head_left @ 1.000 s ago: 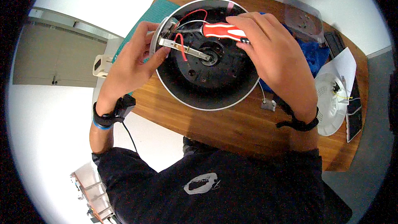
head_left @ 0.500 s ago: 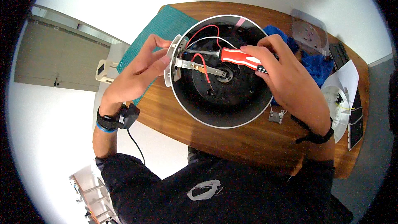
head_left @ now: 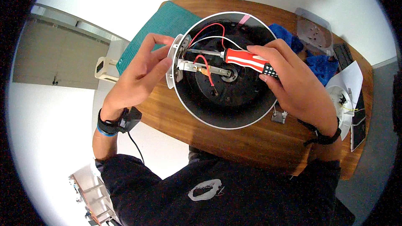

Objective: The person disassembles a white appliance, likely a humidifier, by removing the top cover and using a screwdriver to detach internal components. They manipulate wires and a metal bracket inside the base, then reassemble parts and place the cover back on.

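Observation:
A round dark-walled appliance pot with a pale rim lies with its open side up on the table. My left hand pinches a curved white plastic piece at the pot's left rim between thumb and fingers. In my right hand is a screwdriver with a red-and-white striped handle. Its shaft runs left across the opening to a metal part beside the white piece; the tip is hard to make out. Below the shaft, a metal bracket reaches the pot's middle. A red wire loops over it with one end loose.
A green mat lies under the pot's left side. To the right are a blue cloth, a clear plastic lid, a white round part with wires and white paper. A small grey part rests near my right wrist.
The screwdriver handle has turned, showing its stripes and blue end more. My right fingers have loosened and shifted back along it. My left hand stays in place on the white piece.

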A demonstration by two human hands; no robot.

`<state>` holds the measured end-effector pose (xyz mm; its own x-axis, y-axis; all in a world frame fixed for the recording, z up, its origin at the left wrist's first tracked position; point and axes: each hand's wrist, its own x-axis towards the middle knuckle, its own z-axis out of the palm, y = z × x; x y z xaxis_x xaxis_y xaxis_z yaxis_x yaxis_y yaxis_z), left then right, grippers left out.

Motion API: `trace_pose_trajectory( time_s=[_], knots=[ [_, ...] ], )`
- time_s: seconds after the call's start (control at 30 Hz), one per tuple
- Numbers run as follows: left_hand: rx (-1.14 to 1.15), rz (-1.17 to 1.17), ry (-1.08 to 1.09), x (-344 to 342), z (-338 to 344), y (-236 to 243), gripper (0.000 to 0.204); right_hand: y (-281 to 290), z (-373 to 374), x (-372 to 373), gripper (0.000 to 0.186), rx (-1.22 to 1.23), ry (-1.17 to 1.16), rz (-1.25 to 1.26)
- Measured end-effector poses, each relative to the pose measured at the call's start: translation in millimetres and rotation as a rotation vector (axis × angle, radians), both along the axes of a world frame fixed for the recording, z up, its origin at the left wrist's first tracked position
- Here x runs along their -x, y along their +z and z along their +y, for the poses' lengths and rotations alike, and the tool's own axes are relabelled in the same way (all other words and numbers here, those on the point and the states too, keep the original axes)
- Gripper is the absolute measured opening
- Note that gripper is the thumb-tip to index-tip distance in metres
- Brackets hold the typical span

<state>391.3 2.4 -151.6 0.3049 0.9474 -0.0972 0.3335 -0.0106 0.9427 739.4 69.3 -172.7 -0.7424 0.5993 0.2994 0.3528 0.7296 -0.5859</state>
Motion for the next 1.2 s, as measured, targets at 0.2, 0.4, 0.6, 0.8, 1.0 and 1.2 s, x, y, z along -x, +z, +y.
trace_pose_trajectory(
  time_s=[0.2, 0.4, 0.6, 0.8, 1.0, 1.2],
  knots=[
    [-0.038, 0.019, -0.013, 0.4, 0.3, -1.1, 0.03, -0.8, 2.6, -1.4, 0.052, 0.04, -0.017, 0.003],
    [-0.102, 0.118, -0.022, -0.4, -1.3, -0.6, 0.027, -0.1, 9.0, -2.3, 0.048, -0.256, -0.029, -0.041],
    [-0.095, 0.148, -0.013, -3.6, -0.6, 5.5, 0.025, -4.4, 12.2, 2.2, 0.041, -0.429, -0.073, -0.001],
    [-0.18, 0.137, -0.053, -5.7, -1.6, -0.6, 0.022, 0.2, 14.1, -2.5, 0.048, -0.336, -0.07, -0.057],
    [-0.196, 0.191, -0.058, -10.5, 1.7, 6.5, 0.02, 1.6, 9.1, -4.2, 0.057, -0.279, -0.068, -0.098],
    [-0.22, 0.187, -0.03, -11.4, 4.5, 0.4, 0.022, -3.8, 6.0, -3.5, 0.058, -0.259, -0.059, -0.063]
  ],
)
